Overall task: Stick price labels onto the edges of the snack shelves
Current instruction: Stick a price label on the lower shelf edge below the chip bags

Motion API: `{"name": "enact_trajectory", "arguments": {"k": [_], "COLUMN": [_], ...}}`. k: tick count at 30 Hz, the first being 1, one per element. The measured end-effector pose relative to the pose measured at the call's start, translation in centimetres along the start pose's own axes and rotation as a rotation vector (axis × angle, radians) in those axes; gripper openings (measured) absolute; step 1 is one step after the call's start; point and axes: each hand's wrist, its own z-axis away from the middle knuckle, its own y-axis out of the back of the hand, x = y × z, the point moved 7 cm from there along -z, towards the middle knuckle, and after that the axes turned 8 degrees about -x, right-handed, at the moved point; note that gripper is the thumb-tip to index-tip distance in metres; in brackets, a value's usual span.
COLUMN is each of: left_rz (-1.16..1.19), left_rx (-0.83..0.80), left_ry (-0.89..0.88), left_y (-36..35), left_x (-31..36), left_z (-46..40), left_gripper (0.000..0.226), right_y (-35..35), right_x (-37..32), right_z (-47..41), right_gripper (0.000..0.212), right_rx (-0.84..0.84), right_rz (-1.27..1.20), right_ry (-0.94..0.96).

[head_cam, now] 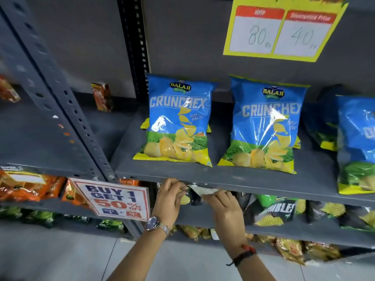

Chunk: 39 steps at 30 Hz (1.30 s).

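Note:
A small white price label (pixel 199 189) is held just under the front edge of the grey snack shelf (pixel 253 184). My left hand (pixel 169 199), with a wristwatch, pinches the label's left end against the edge. My right hand (pixel 225 209) grips its right end from below. On the shelf above stand two blue chip bags, one (pixel 178 120) left and one (pixel 265 126) right, with a third (pixel 357 142) cut off at the right edge of view.
A perforated grey upright (pixel 67 110) runs diagonally at left. A "Buy 1 Get 1" sign (pixel 114 199) hangs beside my left hand. A yellow price card (pixel 284 27) reading 80 and 40 hangs above. Lower shelves hold orange (pixel 26 187), black (pixel 278 211) and golden bags (pixel 292 248).

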Motion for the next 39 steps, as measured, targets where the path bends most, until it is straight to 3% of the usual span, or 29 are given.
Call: {"name": "enact_trajectory", "arguments": {"k": [5,10,12,14,19,26,33,39], "left_rz": [0.136,0.149,0.152,0.158,0.14,0.089,0.08,0.102], "left_rx": [-0.03,0.026,0.051,0.088,0.151,0.115,0.139,0.151], "left_ry": [-0.011,0.058,0.101,0.134,0.157,0.118,0.085,0.068], "left_y": [-0.2,-1.0,-1.0,-0.8,-0.4,-1.1,-1.4,-1.1], "left_x": [0.3,0.5,0.0,-0.4,-0.5,-0.1,-0.1,0.9], "left_z": [0.4,0.7,0.6,0.6,0.3,-0.4,-1.0,-1.4], "left_gripper": [0.008,0.01,0.02,0.025,0.022,0.022,0.008,0.01], "right_y": [0.7,0.6,0.0,-0.5,-0.9,-0.6,-0.7,0.1], "right_x": [0.7,4.2,5.0,5.7,6.4,7.2,7.4,7.5], "right_z": [1.2,1.7,2.1,2.4,2.6,1.5,1.0,0.8], "right_gripper": [0.026,0.029,0.032,0.025,0.032,0.02,0.019,0.021], "right_rx": [-0.034,0.064,0.044,0.02,0.029,0.072,0.103,0.149], "right_rz": [-0.148,-0.522,-0.62,-0.602,-0.411,-0.287,-0.263,-0.274], "right_ry": [-0.049,-0.387,-0.507,-0.554,-0.546,-0.525,-0.524,-0.531]}}
